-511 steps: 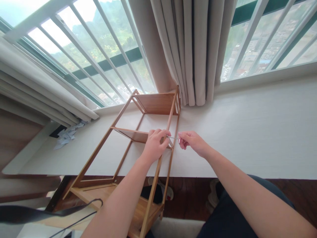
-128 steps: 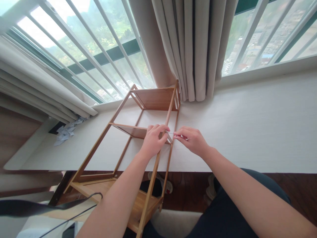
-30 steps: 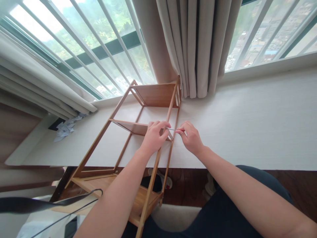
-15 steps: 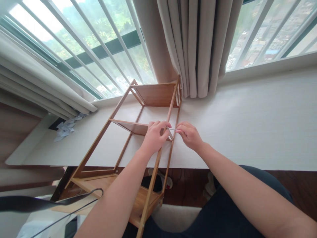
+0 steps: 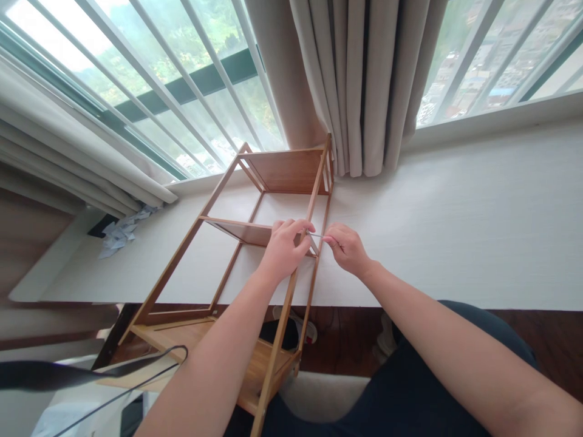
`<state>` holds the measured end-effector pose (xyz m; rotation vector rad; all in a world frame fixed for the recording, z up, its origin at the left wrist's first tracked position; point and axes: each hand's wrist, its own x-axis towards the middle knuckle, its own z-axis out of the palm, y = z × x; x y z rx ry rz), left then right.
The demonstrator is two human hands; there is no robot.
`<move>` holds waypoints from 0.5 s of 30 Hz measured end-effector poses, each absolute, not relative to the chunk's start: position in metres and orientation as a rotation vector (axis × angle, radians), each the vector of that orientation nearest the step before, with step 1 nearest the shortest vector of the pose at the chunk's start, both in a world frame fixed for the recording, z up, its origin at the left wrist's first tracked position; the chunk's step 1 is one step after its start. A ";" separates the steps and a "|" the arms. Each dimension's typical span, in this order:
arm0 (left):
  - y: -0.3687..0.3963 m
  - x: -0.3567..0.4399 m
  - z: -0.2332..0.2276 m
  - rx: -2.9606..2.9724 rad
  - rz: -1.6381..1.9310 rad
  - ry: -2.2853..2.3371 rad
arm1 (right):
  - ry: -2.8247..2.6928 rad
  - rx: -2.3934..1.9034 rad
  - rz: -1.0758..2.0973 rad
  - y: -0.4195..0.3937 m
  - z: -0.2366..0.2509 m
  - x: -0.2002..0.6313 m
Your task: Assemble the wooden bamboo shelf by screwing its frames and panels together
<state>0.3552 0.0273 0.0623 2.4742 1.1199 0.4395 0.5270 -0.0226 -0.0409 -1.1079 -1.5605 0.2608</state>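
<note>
Fingers of the left hand (image 5: 283, 250) wrap one upright of the single bamboo rack (image 5: 273, 173), which lies tipped, long axis running from the floor up onto the white sill (image 5: 455, 212). Right hand (image 5: 347, 247) pinches one thin metal tool (image 5: 316, 235), lying level, tip pointing left into the upright.

Shelf rack (image 5: 237, 243) lies on sill (image 5: 455, 218), curtain (image 5: 359, 85) behind; hands on rack's right rail, mid-shelf.
</note>
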 end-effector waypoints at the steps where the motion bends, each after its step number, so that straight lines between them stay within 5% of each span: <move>1: 0.027 0.355 0.062 2.477 0.437 1.124 | -1.552 -1.110 0.259 -0.023 -0.040 0.526; 15: 0.027 0.356 0.063 2.469 0.434 1.126 | -1.343 -1.280 0.298 -0.037 -0.033 0.505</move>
